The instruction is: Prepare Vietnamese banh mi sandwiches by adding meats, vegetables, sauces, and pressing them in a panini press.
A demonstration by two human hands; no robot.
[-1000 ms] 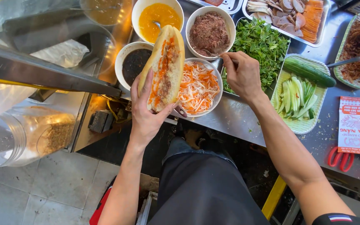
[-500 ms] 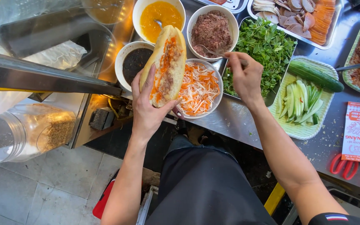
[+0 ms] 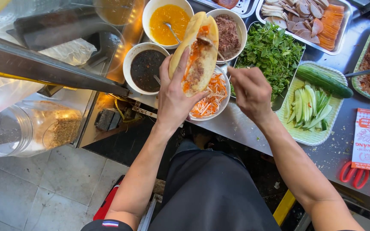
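Bare forearms, dark apron (image 3: 213, 192), dark sleeve with a small striped patch (image 3: 110, 223).

Split baguette (image 3: 198, 51) in left hand (image 3: 174, 100)

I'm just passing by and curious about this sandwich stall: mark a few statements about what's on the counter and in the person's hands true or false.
1. The left hand holds a split bread roll with filling inside. True.
2. The right hand grips the whole cucumber. False: the cucumber lies untouched on the green plate; the right hand works a thin utensil at the roll.
3. The tray of green herbs sits beside the bowl of minced meat. True.
4. The red scissors lie in the bowl of yellow sauce. False: they lie on the counter near the front edge.
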